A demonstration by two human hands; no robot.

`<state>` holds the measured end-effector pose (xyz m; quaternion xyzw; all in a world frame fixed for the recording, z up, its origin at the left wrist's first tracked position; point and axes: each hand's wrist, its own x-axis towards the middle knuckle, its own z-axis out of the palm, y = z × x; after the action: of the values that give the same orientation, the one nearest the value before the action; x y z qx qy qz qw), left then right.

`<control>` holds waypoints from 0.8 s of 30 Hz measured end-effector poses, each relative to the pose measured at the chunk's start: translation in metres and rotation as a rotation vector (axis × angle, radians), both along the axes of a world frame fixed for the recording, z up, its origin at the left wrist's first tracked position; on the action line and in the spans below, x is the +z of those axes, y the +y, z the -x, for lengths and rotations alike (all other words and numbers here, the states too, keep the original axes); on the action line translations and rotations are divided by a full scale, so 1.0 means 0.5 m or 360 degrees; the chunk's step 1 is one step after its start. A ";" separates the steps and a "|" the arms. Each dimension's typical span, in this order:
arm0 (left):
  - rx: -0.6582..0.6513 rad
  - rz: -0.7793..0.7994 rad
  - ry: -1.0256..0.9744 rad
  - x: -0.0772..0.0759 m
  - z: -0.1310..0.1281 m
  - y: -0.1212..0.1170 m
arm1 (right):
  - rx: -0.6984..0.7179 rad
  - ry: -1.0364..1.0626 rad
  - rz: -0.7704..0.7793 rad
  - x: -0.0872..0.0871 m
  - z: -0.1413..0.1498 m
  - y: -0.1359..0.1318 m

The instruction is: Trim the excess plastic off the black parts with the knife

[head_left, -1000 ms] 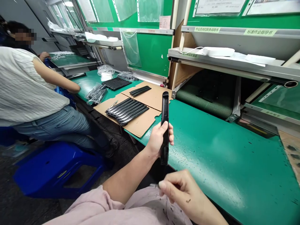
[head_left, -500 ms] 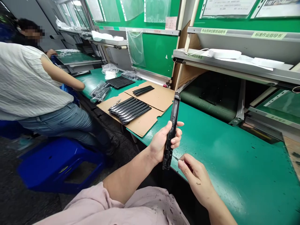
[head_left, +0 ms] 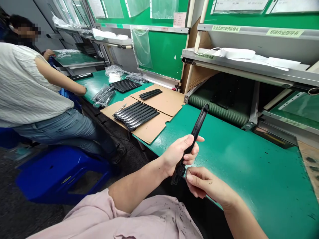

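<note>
My left hand (head_left: 178,152) is wrapped round a long black plastic housing (head_left: 200,121), holding it tilted over the table's near edge. Its upper end points away to the right; the lower end has a rounded, uneven shape. Close beside that lower end is my right hand (head_left: 208,186), its thumb and fingertips pinched together. A small pointed blade showed in this pinch half a second ago; now the fingers hide it. Left of my hands, several similar black strips (head_left: 136,115) lie in a row on a cardboard sheet (head_left: 156,129).
A green table (head_left: 236,159) with black scraps runs under my hands. Beyond it is a ribbed conveyor belt (head_left: 219,109) below a shelf (head_left: 239,71). More black strips (head_left: 125,85) and plastic bags (head_left: 103,95) lie further left. A co-worker (head_left: 37,86) stands near a blue stool (head_left: 59,176).
The black housing has tilted to the right and turned about its length in my left hand. My right hand has closed in on its lower end, and the blade tip has gone from sight.
</note>
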<state>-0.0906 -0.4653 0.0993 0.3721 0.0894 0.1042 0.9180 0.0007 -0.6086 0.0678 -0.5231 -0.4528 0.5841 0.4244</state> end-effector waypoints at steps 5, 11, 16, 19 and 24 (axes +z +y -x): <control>0.0200 0.0148 0.0076 0.003 -0.008 0.002 | -0.0672 -0.0890 -0.0517 -0.038 0.043 -0.006; 0.0262 0.0544 0.0133 0.018 -0.027 -0.014 | -0.1316 -0.1599 -0.1250 -0.108 0.061 0.012; 0.0168 0.0777 0.0196 0.022 -0.028 -0.023 | -0.1302 -0.1978 -0.1623 -0.128 0.005 0.001; 0.0160 0.0832 0.0233 0.021 -0.027 -0.022 | -0.1234 -0.2174 -0.1688 -0.120 -0.021 -0.025; 0.0201 0.0811 0.0281 0.017 -0.031 -0.021 | -0.1063 -0.2540 -0.1707 -0.089 -0.027 -0.043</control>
<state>-0.0749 -0.4755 0.1081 0.1306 0.2155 0.1025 0.9623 0.0144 -0.6302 0.0234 -0.6007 -0.6367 -0.3638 0.3184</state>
